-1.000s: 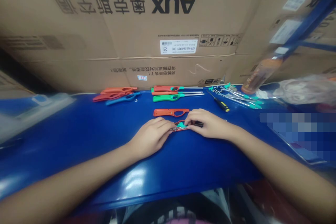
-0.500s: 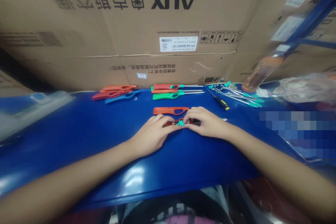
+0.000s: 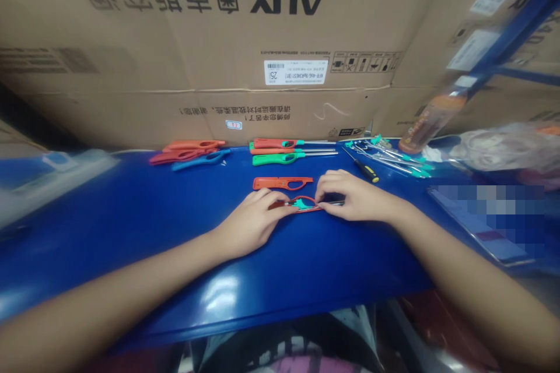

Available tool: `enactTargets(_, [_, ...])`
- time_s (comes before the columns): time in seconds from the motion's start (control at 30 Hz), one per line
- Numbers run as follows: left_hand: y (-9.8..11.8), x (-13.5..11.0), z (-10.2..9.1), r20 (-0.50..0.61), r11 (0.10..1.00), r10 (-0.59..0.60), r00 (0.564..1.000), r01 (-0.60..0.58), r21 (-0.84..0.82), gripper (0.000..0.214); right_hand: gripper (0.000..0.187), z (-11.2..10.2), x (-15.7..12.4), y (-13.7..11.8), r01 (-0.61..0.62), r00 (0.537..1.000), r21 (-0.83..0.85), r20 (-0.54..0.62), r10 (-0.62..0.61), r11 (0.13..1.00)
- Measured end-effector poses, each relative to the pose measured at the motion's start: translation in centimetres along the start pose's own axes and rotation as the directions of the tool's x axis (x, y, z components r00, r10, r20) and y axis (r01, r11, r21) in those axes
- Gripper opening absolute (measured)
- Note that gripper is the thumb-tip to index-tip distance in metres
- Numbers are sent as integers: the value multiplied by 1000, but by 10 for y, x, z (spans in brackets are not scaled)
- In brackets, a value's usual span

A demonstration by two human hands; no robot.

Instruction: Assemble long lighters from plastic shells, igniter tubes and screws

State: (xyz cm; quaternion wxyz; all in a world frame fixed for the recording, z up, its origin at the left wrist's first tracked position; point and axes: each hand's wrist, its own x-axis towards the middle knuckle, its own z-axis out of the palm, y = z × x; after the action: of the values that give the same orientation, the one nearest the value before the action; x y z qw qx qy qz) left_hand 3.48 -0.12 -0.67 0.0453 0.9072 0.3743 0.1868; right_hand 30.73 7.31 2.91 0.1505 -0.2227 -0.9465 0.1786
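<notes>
Between my two hands lies a red lighter shell (image 3: 311, 209) with a green trigger (image 3: 300, 204) set in it. My left hand (image 3: 251, 222) closes thumb and fingers on its handle end, covering most of that end. At the front end, my right hand (image 3: 359, 197) has its fingers bent in a pinch on the lighter, by a dark slim rod. Exactly what its fingertips grip is partly hidden. Just beyond the hands lies an orange lighter shell half (image 3: 265, 183), touched by neither hand.
Behind are long lighters (image 3: 271, 159) with metal tubes, a pile of orange and blue shells (image 3: 179, 154), a screwdriver (image 3: 370, 172) and several tubes with green parts (image 3: 394, 162). A bottle (image 3: 431, 122), plastic bag (image 3: 490, 148) and phone-like slab (image 3: 485, 239) are right. Cardboard (image 3: 196, 64) walls the back.
My right hand has drawn slightly right, away from the green trigger, which now shows more fully along with the shell's loop. The left hand keeps its hold; the view has shifted slightly.
</notes>
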Motion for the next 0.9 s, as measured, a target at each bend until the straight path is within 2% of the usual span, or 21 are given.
enactTargets(0.33, [-1, 1, 1, 24, 1000, -1, 1000, 1, -1, 44, 6, 2, 1, 3, -33, 999, 10, 29, 33, 999])
enactTargets(0.63, [-1, 0, 1, 6, 1000, 7, 1000, -7, -10, 44, 8, 7, 3, 4, -51, 999, -10, 4, 51, 999])
enactTargets(0.9, [0, 0, -2, -14, 998, 11, 1000, -12, -66, 42, 6, 4, 2, 3, -43, 999, 16, 29, 42, 999])
